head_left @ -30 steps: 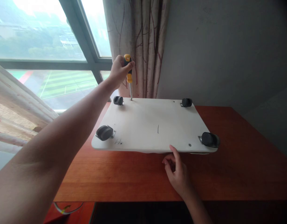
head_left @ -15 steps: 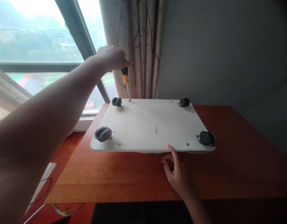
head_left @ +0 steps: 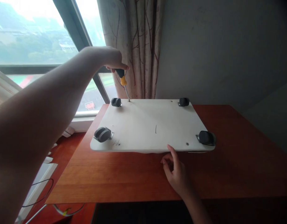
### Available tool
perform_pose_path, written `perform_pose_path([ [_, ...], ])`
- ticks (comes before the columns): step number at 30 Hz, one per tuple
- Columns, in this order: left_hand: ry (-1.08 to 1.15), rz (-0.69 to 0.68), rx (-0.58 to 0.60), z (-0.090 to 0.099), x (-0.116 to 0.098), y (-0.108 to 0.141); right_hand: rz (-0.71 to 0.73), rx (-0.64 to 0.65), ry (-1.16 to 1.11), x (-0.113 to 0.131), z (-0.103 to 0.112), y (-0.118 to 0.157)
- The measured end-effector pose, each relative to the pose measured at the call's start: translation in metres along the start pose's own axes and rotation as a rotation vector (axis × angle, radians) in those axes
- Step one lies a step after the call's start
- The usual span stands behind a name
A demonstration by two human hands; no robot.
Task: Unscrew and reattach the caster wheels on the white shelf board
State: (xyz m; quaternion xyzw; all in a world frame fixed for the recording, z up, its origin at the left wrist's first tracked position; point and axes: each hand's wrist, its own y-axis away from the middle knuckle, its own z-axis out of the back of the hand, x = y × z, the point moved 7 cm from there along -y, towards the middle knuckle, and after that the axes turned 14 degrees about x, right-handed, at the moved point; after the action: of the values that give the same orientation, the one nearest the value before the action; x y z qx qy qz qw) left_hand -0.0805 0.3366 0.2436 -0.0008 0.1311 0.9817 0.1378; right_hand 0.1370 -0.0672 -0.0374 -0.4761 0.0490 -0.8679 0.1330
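My left hand (head_left: 114, 58) is closed around the handle of a black and yellow screwdriver (head_left: 123, 81). The screwdriver leans a little, its tip on a screw (head_left: 129, 100) at the far left edge of a white board (head_left: 143, 119). Dark caster wheels stick up near the board's corners: far left (head_left: 116, 102), near left (head_left: 103, 134), far right (head_left: 184, 101) and near right (head_left: 206, 137). My right hand (head_left: 177, 174) rests at the near edge, its index fingertip touching the board and the thumb and other fingers loosely bent, with nothing visible in them.
The board lies on a reddish-brown wooden table (head_left: 106, 177). Behind it hang a patterned curtain (head_left: 143, 53) and a grey wall (head_left: 215, 56). A window (head_left: 36, 37) is on the left. Cables (head_left: 49, 189) run by the floor at lower left.
My left hand has turned and shifted slightly left and down, tilting the screwdriver handle further left while its tip stays on the screw. My right hand has not moved.
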Motion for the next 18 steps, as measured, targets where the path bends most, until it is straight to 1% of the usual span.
perform_pose_path([
  [2, -0.068, -0.044, 0.093, -0.002, -0.005, -0.001, -0.001, -0.001, 0.0, 0.0, 0.0, 0.0],
  [4, -0.078, -0.076, 0.183, -0.005, -0.007, -0.001, 0.0, 0.003, -0.002, -0.001, 0.0, 0.0],
  [6, -0.032, -0.061, 0.218, -0.006, -0.005, -0.001, 0.004, 0.009, -0.006, -0.002, -0.001, 0.0],
  [8, -0.003, 0.009, 0.212, -0.009, -0.001, -0.002, 0.01, 0.009, -0.005, -0.002, -0.001, 0.0],
  [9, -0.011, 0.043, 0.189, -0.009, 0.0, -0.002, 0.014, 0.006, -0.002, -0.002, -0.001, 0.0],
  [11, -0.063, 0.068, 0.097, -0.007, -0.001, -0.002, 0.019, -0.006, 0.004, -0.001, 0.0, 0.0],
  [13, -0.111, -0.001, 0.02, -0.005, -0.01, -0.001, 0.013, -0.008, 0.012, 0.001, 0.001, 0.001],
  [14, -0.12, -0.065, 0.021, -0.006, -0.015, -0.001, 0.004, -0.004, 0.013, 0.002, 0.001, 0.001],
  [16, -0.1, -0.194, 0.081, -0.01, -0.025, 0.001, -0.014, 0.008, 0.011, 0.003, 0.001, 0.001],
  [17, -0.071, -0.233, 0.116, -0.012, -0.027, 0.002, -0.022, 0.014, 0.008, 0.003, 0.001, 0.001],
  [18, -0.034, -0.244, 0.134, -0.013, -0.027, 0.002, -0.025, 0.015, 0.003, 0.003, 0.001, 0.001],
])
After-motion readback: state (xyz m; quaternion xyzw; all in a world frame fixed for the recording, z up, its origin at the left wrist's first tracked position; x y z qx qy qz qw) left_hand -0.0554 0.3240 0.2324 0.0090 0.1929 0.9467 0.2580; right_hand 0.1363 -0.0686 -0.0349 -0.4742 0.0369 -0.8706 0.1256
